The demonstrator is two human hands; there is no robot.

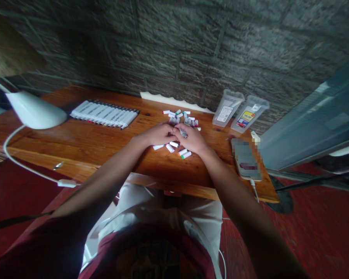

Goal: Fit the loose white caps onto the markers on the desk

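- One small grey-silver piece [183, 133], too small to name for sure, shows among the fingers of the right hand [192, 138], above the desk. It looks light and hard, so fingertips at its ends would likely suit it best.
- Two hands meet here, closed and pressed together: the fingers of the left hand [157, 134] lie against the right hand, while the right hand's fingers curl around the piece. Whether the left hand pinches anything, I cannot tell.
- Five loose markers [170, 148], white barrels with coloured caps, lie just below the hands. They look light, stiff and apt to roll, so mid-barrel seems the place to pinch them.
- Roughly fifteen more markers [180, 118] lie heaped just beyond the hands, too overlapped for an exact count.
- About twenty markers in a row [104, 113] lie side by side on the left of the desk [151, 166].
- Two clear plastic cases [228, 107] with printed labels lie right of the heap.
- One blurred phone [246, 159] lies at the desk's right edge, one white lamp [35, 110] overhangs the left, and one stone wall [174, 50] runs behind.
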